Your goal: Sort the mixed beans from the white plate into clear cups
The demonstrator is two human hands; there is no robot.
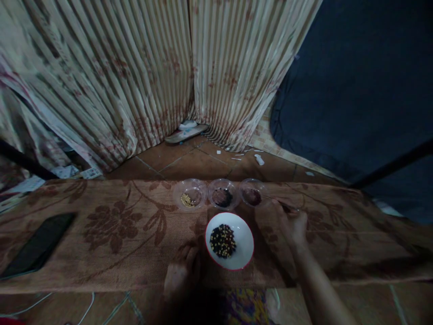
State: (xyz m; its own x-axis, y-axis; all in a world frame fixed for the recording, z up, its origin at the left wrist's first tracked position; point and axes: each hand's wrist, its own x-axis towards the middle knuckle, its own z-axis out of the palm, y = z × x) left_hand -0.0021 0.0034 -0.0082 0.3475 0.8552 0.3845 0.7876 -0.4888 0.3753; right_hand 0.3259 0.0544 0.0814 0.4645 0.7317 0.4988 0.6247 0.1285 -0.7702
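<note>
A white bowl (pixel 244 239) with a red rim holds a mixed heap of black, yellow and a few reddish beans (pixel 222 241). Behind it stand three clear plastic cups in a row. Yellow beans lie in the left cup (pixel 191 194), black beans in the middle cup (pixel 222 195), and small dark red beans in the right cup (pixel 251 193). My right hand (pixel 293 225) is closed on a thin stick-like utensil (pixel 286 206) pointing toward the right cup; its exact kind is unclear. Left of the bowl, my left hand (pixel 182 268) rests on the cloth with curled fingers.
A brown flowered cloth (pixel 111 266) covers the narrow table. At the left lies a dark phone or tablet (pixel 39 243). Beyond the table are striped curtains (pixel 152 76), a slab (pixel 186 133) and white scraps (pixel 259 159) on the tiled floor.
</note>
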